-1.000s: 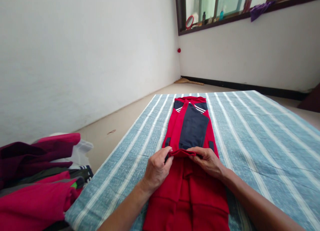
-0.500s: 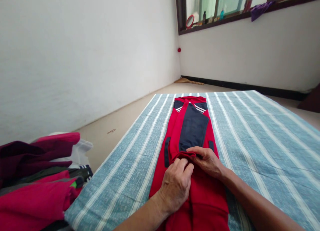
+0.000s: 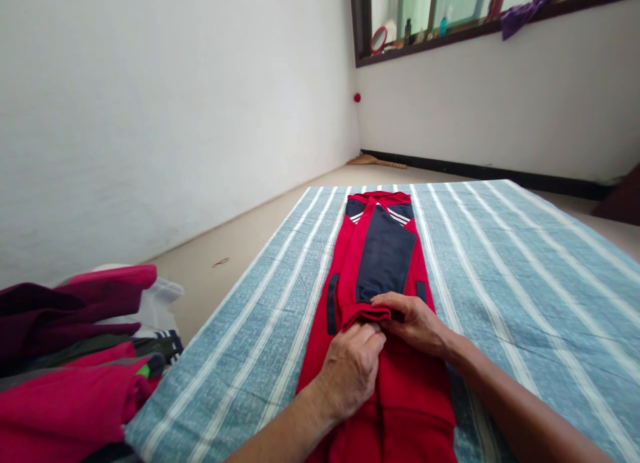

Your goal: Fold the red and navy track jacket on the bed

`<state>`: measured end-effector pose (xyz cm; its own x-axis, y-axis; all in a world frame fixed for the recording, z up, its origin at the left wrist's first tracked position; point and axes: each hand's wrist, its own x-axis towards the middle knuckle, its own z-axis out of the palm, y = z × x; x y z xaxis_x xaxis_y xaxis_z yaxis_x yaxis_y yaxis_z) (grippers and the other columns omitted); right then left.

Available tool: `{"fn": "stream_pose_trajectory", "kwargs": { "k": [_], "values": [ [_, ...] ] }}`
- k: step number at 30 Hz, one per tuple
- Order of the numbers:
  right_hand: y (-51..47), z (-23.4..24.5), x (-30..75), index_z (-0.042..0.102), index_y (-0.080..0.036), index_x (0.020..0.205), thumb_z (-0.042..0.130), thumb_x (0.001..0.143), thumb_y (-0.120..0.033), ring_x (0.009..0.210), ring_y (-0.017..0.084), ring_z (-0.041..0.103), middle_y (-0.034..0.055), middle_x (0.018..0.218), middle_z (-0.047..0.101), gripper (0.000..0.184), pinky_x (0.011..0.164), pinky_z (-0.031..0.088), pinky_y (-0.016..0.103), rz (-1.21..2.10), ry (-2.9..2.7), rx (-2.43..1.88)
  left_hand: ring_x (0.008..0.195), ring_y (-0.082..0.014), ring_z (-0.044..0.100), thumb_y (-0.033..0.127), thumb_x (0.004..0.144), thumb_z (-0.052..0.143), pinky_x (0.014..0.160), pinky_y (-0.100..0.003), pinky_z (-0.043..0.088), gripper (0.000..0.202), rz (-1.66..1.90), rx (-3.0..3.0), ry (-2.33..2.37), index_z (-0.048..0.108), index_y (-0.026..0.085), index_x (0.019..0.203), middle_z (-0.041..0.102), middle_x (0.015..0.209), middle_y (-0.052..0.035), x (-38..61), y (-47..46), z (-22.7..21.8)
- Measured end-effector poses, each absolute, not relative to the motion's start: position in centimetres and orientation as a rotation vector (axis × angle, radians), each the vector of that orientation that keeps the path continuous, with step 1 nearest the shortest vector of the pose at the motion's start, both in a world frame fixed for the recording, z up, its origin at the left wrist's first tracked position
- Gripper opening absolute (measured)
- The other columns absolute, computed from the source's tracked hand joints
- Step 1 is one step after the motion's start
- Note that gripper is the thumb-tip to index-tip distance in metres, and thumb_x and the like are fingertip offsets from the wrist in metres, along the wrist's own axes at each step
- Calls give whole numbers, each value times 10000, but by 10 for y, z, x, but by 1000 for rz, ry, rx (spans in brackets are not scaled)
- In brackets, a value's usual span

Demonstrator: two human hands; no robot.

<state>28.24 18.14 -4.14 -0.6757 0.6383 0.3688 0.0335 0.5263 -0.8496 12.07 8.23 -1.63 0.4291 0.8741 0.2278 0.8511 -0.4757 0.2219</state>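
A red and navy track jacket [image 3: 385, 249] with white stripes lies folded into a long narrow strip on the striped cloth. Its sleeve is laid down the middle, and the red cuff [image 3: 364, 312] points toward me. My right hand [image 3: 413, 321] pinches the cuff's right side, thumb below and fingers on top. From the near side, my left hand [image 3: 354, 363] is closed at the cuff's opening, its fingertips partly hidden under the edge. Both hands rest over the lower red part of the jacket.
A blue cloth with white stripes [image 3: 240, 343] covers the bed-like surface. Several clothes [image 3: 75, 383] are piled at the lower left. A broom [image 3: 375, 161] lies on the floor by the far wall. Small items and a purple cloth [image 3: 520, 19] are on the window sill.
My left fingers have slipped a little further under the cuff, whose edge looks slightly more lifted and rounded. My right hand keeps its place. The view has shifted slightly.
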Motion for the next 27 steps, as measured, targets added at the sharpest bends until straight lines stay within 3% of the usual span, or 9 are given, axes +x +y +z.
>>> {"fn": "stream_pose_trajectory", "kwargs": {
  "k": [7,11,13,18,27],
  "values": [
    [183,-32,294,554,-209,1139,534,721,-63,1104,231,550,78,1200,586,444,942,433,404,911,-2172,-684,694,-190,565,67,830,454,615,-300,450,159,475,2691,1653,542,197,855,599,773,-14,120,82,-20],
    [170,-19,307,521,-212,873,598,771,-131,936,220,579,71,1043,593,151,798,476,371,590,-2318,-878,653,-177,548,66,795,487,579,-290,421,139,471,2687,1706,517,202,796,570,728,-5,121,83,-19],
    [159,-15,312,490,-214,796,626,789,-151,892,212,568,64,996,581,150,764,473,354,480,-2400,-887,639,-173,541,71,793,491,570,-289,413,137,479,2682,1730,502,206,772,556,713,-1,121,83,-19],
    [136,-18,311,528,-194,847,644,781,-119,929,232,539,81,1007,557,153,804,470,378,326,-2545,-846,641,-170,544,75,806,477,562,-283,405,141,507,2700,1738,480,214,780,553,716,4,121,84,-20],
    [131,-35,303,572,-177,808,487,809,-35,967,250,535,102,931,578,166,877,457,403,47,-2547,-758,671,-175,565,79,817,475,588,-277,421,126,422,2682,1712,497,202,833,570,750,-6,120,84,-17]
  ]
}}
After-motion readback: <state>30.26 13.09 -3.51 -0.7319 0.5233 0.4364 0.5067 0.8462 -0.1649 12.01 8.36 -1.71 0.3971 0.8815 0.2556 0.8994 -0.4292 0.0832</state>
